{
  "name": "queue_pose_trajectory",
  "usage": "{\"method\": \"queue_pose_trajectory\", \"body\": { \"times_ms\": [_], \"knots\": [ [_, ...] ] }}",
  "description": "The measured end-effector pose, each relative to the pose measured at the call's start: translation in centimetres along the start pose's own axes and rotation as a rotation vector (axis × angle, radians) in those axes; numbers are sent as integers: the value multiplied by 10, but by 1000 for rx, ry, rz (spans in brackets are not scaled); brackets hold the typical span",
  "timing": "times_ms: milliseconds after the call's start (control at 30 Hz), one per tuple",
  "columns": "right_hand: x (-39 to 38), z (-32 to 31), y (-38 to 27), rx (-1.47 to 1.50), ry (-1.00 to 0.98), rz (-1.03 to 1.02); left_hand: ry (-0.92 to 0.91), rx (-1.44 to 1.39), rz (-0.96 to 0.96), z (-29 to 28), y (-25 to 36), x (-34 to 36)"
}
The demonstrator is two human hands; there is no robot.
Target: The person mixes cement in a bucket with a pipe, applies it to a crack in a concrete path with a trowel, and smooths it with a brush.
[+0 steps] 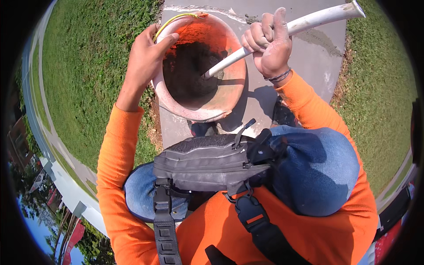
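Observation:
A bucket [233,77], orange inside with a pale, crusted rim, stands tilted in front of me. Dark grey mix [187,86], like wet mortar, lies in its bottom. My left hand [149,55] grips the rim at the left, thumb over the inside edge, beside a yellow cord-like handle [176,18]. Wrapped round a white plastic pipe [320,21] are the fingers of my right hand [270,46], its thumb pointing up. The pipe slants down to the left, and its lower end is hidden in the mix. Pale dust marks my right hand.
Under the bucket runs a grey concrete path [316,66] with rough patches of mortar [320,40]. Grass borders it at left [92,57] and right [380,75]. A dark pouch [203,163] on straps hangs before me, above my bent knees.

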State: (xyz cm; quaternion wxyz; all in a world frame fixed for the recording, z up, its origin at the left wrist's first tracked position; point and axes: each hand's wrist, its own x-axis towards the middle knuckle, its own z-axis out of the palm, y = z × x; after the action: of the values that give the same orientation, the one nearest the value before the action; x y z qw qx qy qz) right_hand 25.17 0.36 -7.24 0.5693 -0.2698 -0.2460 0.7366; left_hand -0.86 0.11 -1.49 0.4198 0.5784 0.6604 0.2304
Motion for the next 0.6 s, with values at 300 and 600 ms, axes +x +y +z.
{"method": "queue_pose_trajectory", "body": {
  "times_ms": [300,600],
  "knots": [
    [0,10,-1,-36,-151,-55,-26,-28,14,5,10,-1],
    [-8,18,8,-61,-147,-59,7,-42,-39,0,13,-1]
  ]
}}
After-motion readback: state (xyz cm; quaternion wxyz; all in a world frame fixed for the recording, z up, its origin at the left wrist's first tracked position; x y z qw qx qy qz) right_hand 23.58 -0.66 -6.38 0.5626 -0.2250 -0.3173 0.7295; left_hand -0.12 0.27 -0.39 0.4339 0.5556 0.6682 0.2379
